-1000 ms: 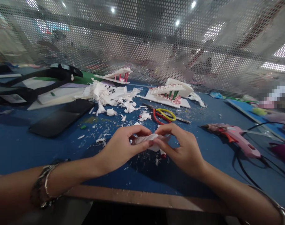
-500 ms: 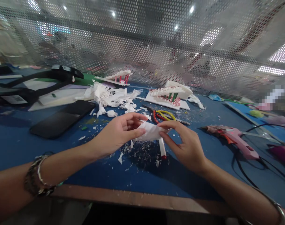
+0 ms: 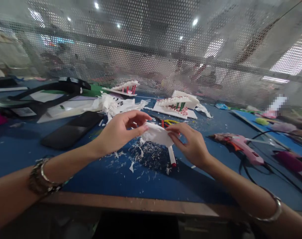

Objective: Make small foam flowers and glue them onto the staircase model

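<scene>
A piece of white paper is held up over the table, its left edge ragged with loose shreds. My right hand pinches its right end between thumb and fingers. At the torn left edge, my left hand has its thumb against the paper and its fingers curled behind. Below lie many tiny white scraps and a white stick with a red end. Partly hidden behind the paper are pliers with red and yellow handles.
A pink glue gun with its black cable lies to the right. A black phone, a black strap-like device and a heap of torn paper are on the left. Two small stair models stand at the back, before a perforated metal screen.
The paper has tilted, showing more of its face and a shredded left edge. My left thumb and fingers have shifted slightly left and up. The camera view has turned a little.
</scene>
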Available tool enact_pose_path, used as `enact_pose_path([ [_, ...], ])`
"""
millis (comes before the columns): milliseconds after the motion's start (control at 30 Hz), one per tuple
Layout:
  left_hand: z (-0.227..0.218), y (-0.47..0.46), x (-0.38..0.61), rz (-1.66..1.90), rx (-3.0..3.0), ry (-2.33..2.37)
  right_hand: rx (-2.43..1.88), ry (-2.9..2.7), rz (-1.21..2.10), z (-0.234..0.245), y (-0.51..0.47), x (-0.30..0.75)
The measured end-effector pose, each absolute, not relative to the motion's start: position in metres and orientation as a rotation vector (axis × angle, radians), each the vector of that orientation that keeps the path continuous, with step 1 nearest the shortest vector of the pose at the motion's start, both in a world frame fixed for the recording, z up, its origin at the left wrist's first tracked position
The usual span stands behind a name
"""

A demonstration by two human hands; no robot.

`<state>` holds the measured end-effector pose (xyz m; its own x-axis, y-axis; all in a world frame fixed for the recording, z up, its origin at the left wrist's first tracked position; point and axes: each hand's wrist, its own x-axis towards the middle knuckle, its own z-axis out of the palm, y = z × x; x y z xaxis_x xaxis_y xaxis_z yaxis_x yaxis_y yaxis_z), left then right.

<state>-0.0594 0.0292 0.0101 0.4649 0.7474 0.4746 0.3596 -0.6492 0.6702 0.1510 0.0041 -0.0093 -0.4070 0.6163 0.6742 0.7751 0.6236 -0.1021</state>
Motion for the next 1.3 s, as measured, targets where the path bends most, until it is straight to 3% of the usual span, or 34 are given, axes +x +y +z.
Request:
enact_pose_path([
  [133,0.012,0.028,-0.068,1.170,2.970,0.733,-1.021,-2.195,-0.491,-0.002,0.024,0.148],
  [333,-0.016,0.021,-0.063,0.781,3.430,0.366,-0.937,-2.678,-0.410,0.006,0.035,0.143],
  [733,-0.029,0.006,-0.067,0.475,2.601,0.727,-1.017,-2.713,0.386,-0.021,-0.009,0.122],
  [1300,-0.032,0.004,-0.068,0.424,2.442,0.852,-0.980,-2.633,0.664,-0.021,-0.004,0.115],
])
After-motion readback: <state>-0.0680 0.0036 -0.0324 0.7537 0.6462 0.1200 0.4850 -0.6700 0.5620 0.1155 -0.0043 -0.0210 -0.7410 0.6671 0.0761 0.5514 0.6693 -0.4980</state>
